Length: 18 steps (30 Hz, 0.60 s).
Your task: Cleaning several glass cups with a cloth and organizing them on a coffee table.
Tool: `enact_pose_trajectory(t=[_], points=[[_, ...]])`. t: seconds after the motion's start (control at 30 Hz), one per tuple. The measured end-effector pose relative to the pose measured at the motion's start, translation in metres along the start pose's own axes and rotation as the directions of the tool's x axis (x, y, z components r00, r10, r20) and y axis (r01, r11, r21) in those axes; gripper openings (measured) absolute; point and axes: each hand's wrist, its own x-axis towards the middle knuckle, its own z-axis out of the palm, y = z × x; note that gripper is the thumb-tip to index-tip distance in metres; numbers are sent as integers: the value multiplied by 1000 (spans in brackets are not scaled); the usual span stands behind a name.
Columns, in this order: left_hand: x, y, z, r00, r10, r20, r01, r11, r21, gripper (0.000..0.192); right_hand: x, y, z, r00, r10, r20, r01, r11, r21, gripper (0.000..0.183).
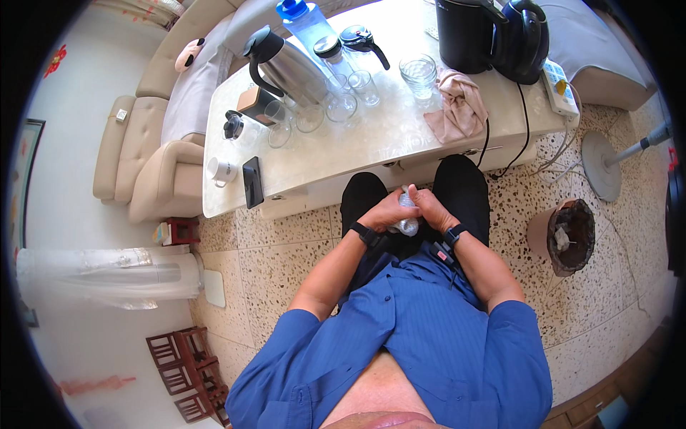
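Observation:
Between my knees, both hands meet around a bunched whitish cloth (407,226) with a mesh-like texture. My left hand (388,210) grips it from one side, and my right hand (430,209) closes on it from the other, thumb raised. Whether something is wrapped inside the cloth cannot be told. On the coffee table (343,153) beyond my knees stand several drinking glasses (341,108) and a tumbler (418,75). A crumpled pink cloth (460,104) lies to their right.
A steel vacuum jug (292,67), blue-lidded bottle (306,29), black electric kettles (466,37), white mug (221,170) and phone (252,182) stand or lie on the table. Cords (521,134) hang over its edge from near a power strip (559,88). A lined bin (541,238) stands right.

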Motion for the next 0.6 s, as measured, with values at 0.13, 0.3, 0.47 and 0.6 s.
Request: enact_pose_trajectory(t=[0.13, 0.3, 0.47, 0.6], points=[[-13, 7, 5, 977, -76, 197, 159, 881, -446, 51, -8, -17, 6, 998, 37, -45, -33, 996, 86, 71], [3, -22, -7, 995, 19, 101, -26, 997, 71, 71, 3, 4, -3, 994, 105, 24, -97, 967, -236, 72], [-15, 10, 16, 959, 128, -254, 102, 678, 728, 98, 5, -4, -1, 979, 195, -65, -192, 980, 52, 70], [-6, -12, 26, 887, 417, -199, 78, 290, 954, 103, 8, -12, 7, 929, 368, -45, -333, 882, 335, 75]])
